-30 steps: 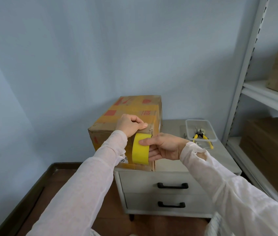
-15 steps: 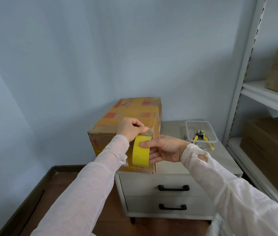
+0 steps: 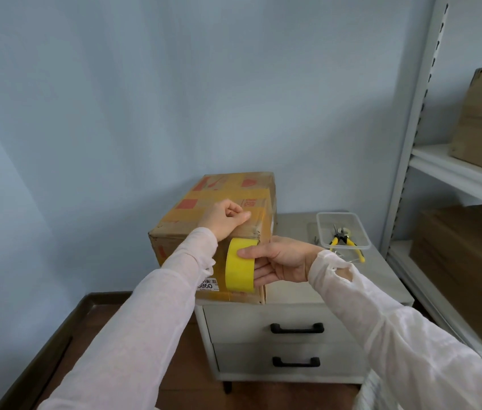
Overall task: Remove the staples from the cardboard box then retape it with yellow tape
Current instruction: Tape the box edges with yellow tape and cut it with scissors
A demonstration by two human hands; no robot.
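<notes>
Desk (image 3: 337,279) mid-frame: left hand (image 3: 223,218) curled on box (image 3: 234,187) edge, hold unclear; right hand (image 3: 285,258) grips tape roll (image 3: 238,267), so pull taut and straight.

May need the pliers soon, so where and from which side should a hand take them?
Grip the yellow handles of the pliers, coming from above on the near side: the handles point toward you, one overhanging the near rim of the clear tray, while the head lies deeper inside.
</notes>
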